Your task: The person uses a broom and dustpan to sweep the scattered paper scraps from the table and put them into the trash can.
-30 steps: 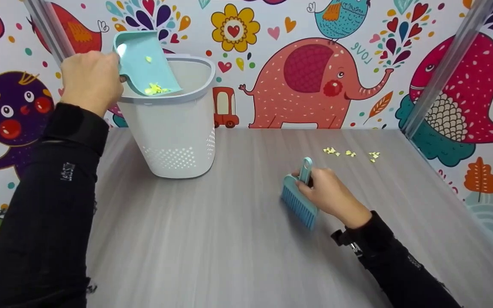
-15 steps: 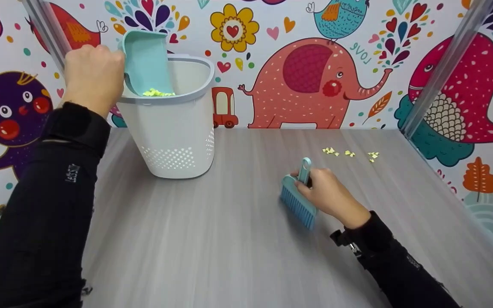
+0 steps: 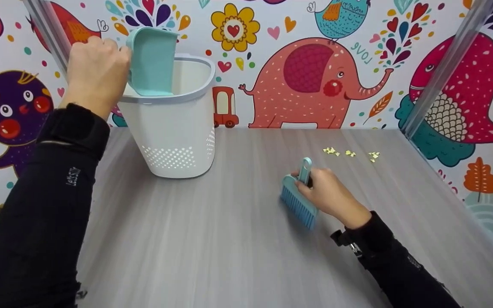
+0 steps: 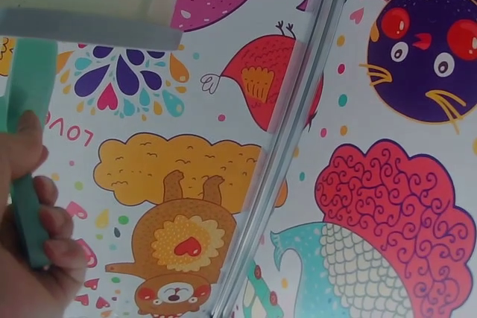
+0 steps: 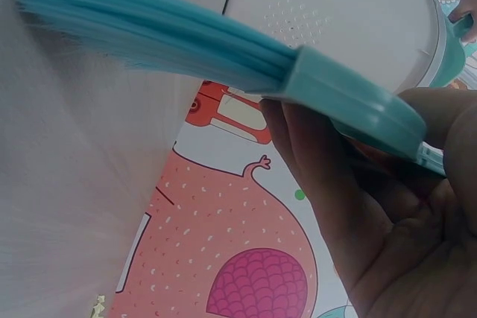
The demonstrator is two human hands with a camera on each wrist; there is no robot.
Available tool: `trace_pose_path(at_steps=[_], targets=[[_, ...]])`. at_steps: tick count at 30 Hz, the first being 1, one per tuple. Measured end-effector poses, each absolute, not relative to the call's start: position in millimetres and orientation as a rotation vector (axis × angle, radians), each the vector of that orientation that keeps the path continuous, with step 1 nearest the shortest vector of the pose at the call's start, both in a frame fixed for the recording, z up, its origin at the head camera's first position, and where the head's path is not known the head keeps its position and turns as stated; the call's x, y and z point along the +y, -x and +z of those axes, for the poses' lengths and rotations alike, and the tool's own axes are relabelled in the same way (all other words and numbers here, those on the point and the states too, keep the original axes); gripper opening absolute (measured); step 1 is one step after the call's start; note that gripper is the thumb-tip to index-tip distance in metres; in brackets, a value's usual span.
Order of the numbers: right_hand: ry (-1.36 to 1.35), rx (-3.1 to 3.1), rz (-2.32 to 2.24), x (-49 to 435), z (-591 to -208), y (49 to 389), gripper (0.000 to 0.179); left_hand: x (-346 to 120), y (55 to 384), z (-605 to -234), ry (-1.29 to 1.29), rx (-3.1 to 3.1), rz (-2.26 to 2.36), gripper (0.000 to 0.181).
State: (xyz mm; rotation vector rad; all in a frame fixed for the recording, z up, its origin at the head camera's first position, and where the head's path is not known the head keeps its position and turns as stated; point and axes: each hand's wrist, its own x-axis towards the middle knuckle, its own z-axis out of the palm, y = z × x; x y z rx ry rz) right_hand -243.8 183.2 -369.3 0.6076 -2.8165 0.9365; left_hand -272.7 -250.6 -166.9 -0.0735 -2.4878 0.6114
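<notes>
In the head view my left hand [image 3: 96, 75] grips a light-blue dustpan [image 3: 154, 64], tipped nearly upright with its lower edge inside the mouth of a white wastebasket [image 3: 171, 128]. No scraps show on the visible face of the pan. The left wrist view has my fingers curled round the dustpan handle [image 4: 30, 217], below the basket's grey rim. At centre right my right hand [image 3: 332, 194] holds a blue hand brush [image 3: 298, 201], bristles downward just over or on the table; contact is unclear. The wastebasket's inside is mostly hidden.
Small yellow scraps [image 3: 331, 151] lie in several little groups on the grey wood-look table [image 3: 229, 239], toward the back right. A wall with cartoon animals [image 3: 306, 85] closes off the back, and metal posts [image 3: 447, 68] stand at both sides.
My left hand has tipped the dustpan steeper and shifted it slightly right. The yellow scraps seen at its lower edge have gone from view down into the wastebasket. My right hand stays put.
</notes>
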Motion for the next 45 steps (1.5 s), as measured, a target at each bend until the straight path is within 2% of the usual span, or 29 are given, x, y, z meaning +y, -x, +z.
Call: trace_pose_path(at_steps=[21,29,37,45], targets=[[-0.657,-2.776,0.919,184.1,-370.3,245.5,0.023,-257.1,265.0,-166.2,0.005,-2.525,0.403,0.038],[-0.659,-2.787,0.927,183.8,-370.1,245.2,0.023,-262.7,262.8,-174.3,-0.073,-2.611,-0.051,0.048],[-0.647,-2.785,0.928,183.7,-370.9,245.3,0.023,-248.6,257.8,-187.1,0.001,-2.579,-0.266,0.052],[-0.649,-2.79,0.927,184.2,-370.2,244.9,0.025,-228.5,252.1,-198.2,0.081,-2.559,-0.398,0.044]])
